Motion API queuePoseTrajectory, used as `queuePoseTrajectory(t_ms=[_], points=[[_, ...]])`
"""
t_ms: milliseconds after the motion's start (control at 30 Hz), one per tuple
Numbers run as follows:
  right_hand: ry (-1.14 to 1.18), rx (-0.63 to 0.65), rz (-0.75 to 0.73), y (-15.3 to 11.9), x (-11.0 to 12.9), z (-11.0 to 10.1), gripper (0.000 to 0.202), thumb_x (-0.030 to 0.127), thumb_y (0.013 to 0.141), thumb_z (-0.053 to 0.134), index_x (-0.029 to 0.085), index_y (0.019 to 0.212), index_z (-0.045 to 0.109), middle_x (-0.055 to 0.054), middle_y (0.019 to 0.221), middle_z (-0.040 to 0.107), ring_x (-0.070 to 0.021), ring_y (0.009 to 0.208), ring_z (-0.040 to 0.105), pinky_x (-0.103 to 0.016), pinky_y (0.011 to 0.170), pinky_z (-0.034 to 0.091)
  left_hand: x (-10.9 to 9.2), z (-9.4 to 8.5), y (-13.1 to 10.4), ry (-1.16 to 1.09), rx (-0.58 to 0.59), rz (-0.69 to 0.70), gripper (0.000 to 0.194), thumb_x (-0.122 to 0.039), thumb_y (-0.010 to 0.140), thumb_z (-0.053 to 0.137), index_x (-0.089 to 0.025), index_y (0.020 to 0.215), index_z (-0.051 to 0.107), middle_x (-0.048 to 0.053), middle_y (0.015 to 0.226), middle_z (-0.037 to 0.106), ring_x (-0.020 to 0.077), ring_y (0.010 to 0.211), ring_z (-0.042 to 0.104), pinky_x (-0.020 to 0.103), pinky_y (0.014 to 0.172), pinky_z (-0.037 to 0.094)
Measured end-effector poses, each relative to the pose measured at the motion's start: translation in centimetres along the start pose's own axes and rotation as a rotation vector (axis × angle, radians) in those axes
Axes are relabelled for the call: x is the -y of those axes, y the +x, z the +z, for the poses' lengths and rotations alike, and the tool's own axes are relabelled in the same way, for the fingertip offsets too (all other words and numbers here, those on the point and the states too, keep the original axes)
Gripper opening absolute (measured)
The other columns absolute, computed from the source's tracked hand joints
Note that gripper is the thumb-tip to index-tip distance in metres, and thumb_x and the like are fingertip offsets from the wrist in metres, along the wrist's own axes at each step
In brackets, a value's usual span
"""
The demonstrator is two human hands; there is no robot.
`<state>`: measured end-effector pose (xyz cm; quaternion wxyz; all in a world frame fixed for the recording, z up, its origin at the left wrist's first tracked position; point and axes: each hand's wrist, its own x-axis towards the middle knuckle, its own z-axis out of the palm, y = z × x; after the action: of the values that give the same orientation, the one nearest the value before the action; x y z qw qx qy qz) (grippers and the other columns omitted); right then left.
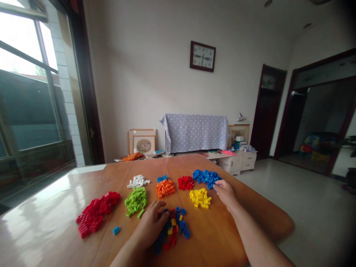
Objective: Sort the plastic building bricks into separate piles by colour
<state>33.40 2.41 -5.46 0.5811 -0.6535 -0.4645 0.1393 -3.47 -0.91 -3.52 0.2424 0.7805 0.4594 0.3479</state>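
My left hand rests at the left side of a mixed pile of toy bricks, its thumb and fingers apart. Blue, red, yellow and orange pieces make up that pile, and the hand covers part of it. My right hand reaches to the near right edge of a heap of blue bricks. Its thumb and fingertips are pinched together there; whatever lies between them blends into the blue heap. Just left of this hand is a heap of yellow bricks.
Other colour heaps lie on the wooden table: small red, orange, white, lime green and large red bricks. One blue brick lies alone at left. The table's rounded edge is at right.
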Motion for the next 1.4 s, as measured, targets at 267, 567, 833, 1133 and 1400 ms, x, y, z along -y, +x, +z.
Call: queuePoseTrajectory(t_ms=[267,567,833,1133,1400], points=[[-0.053,-0.158,-0.002,0.5,-1.4,-1.8,0.033,0.040,0.071,0.061,0.020,0.095,0.071,-0.007,0.080,0.076,-0.0250,0.076,0.072,-0.031,0.066,0.054,1.6,0.7,0.6,-0.062,-0.042,-0.010,0.044,-0.050,0.089,0.054,-0.019,0.118,0.066,0.011,0.118,0.068,0.0255,0.110,0.064,0.036,0.095,0.050],[-0.035,-0.206,-0.062,-0.3,-1.0,-2.1,0.039,0.046,0.081,0.051,0.018,0.101,0.069,-0.008,0.086,0.075,-0.0242,0.079,0.069,-0.033,0.071,0.053,-0.2,-0.2,-0.3,-0.093,-0.010,-0.040,0.050,-0.057,0.093,0.047,-0.018,0.119,0.065,0.010,0.121,0.068,0.0255,0.113,0.064,0.035,0.098,0.050],[-0.046,0.016,-0.362,-4.7,3.7,-0.6,0.039,0.052,0.092,0.047,0.018,0.094,0.067,-0.008,0.087,0.072,-0.0221,0.082,0.065,-0.032,0.076,0.051,-1.8,-0.2,-2.7,0.171,0.128,0.078,0.101,-0.074,0.061,0.074,-0.023,0.145,0.048,0.016,0.145,0.052,0.0389,0.133,0.048,0.051,0.111,0.040],[-0.311,0.608,-0.598,-13.9,9.8,7.2,0.051,0.025,0.096,0.039,0.012,0.145,0.047,-0.017,0.146,0.051,-0.0274,0.140,0.042,-0.044,0.117,0.031,-1.8,0.7,-2.7,0.328,0.210,0.073,0.128,-0.084,0.052,0.070,-0.015,0.153,0.034,0.021,0.155,0.036,0.0413,0.143,0.034,0.055,0.118,0.029],[-0.398,0.710,-0.549,-13.9,8.4,8.6,0.038,0.017,0.093,0.039,0.013,0.124,0.061,-0.017,0.133,0.062,-0.0280,0.133,0.049,-0.043,0.113,0.034,-2.5,1.2,-2.8,0.275,0.166,0.188,0.105,-0.077,0.060,0.071,-0.019,0.144,0.046,0.018,0.144,0.052,0.0369,0.132,0.050,0.050,0.113,0.038]])
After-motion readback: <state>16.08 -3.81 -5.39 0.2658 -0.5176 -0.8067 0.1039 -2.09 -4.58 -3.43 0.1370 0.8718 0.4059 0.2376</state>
